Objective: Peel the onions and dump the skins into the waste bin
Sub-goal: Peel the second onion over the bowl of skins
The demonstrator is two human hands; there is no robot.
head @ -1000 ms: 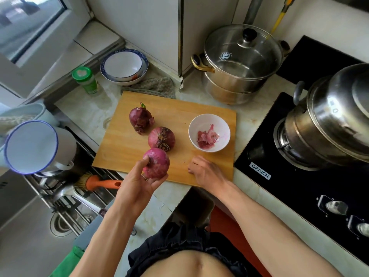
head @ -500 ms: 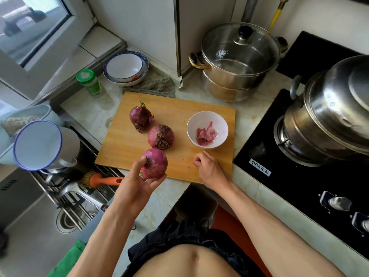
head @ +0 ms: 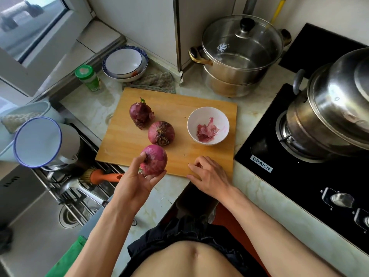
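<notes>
My left hand (head: 137, 177) grips a peeled, bright purple onion (head: 154, 160) over the near edge of the wooden cutting board (head: 211, 98). Two onions with their skin on lie on the board: one in the middle (head: 161, 133) and a darker one (head: 140, 112) behind it. A small white bowl (head: 208, 125) on the board's right side holds purple onion skins (head: 206, 130). My right hand (head: 209, 175) rests at the board's near right edge with curled fingertips touching the wood; whether they pinch a scrap of skin is unclear. No waste bin is in view.
A lidded steel steamer pot (head: 237, 56) stands behind the board. A big steel pot (head: 327, 114) sits on the black gas hob (head: 299, 176) at right. Left: sink with rack, orange brush (head: 101, 175), enamel mug (head: 44, 142). Stacked bowls (head: 124, 63), a green-capped jar (head: 88, 77).
My right hand has curled its fingers and shifted slightly on the board's near edge. My left hand keeps hold of the peeled onion in about the same place.
</notes>
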